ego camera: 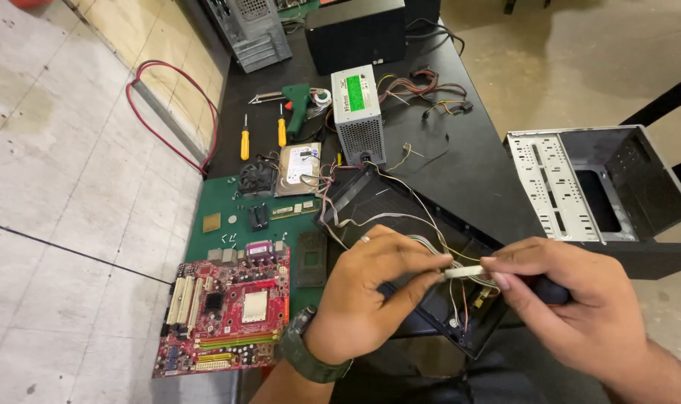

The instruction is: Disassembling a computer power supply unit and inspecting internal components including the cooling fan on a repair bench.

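**Both hands pinching a small white connector over the black front panel**

Nearest the camera, the left hand (370, 295), with a dark green watch (304, 353) on its wrist, is closing thumb and fingers around a bunch of thin wires (430, 251). Right hand (572, 299) is coming in from the other side, pinching the end of a small white connector (464, 272) between thumb and forefinger, and seems to be wrapping a dark handle too, can't really tell what it is. So the connector is sitting right between both sets of fingertips, hovering just above the black front panel (400, 217) lying on the table (467, 164).

Left of the hands, a red motherboard (228, 314) is resting on a green mat (221, 202). Further back, a hard drive (299, 166), a grey power supply (357, 112) and two yellow screwdrivers (244, 138) are lying around. An empty computer case (594, 187) is sitting off to the right.
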